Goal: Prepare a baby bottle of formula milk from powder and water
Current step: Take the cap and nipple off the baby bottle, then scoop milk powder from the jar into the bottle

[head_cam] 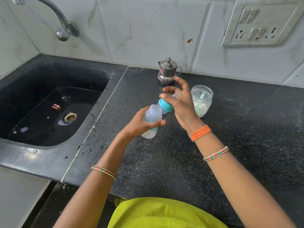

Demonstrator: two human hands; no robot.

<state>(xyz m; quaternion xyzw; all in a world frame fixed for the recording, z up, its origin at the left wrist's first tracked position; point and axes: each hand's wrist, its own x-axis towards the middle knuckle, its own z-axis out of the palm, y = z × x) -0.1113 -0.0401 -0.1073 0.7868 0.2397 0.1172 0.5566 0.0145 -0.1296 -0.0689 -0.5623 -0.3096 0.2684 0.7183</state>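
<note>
Now left hand grips bottle; right hand holds teal cap just beside

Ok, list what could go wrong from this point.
The left hand holds the open bottle tilted in mid-air; anything poured in now could spill on the counter. The right hand holds the teal cap assembly loosely beside the uncovered powder jar; it may slip or knock it.
</note>
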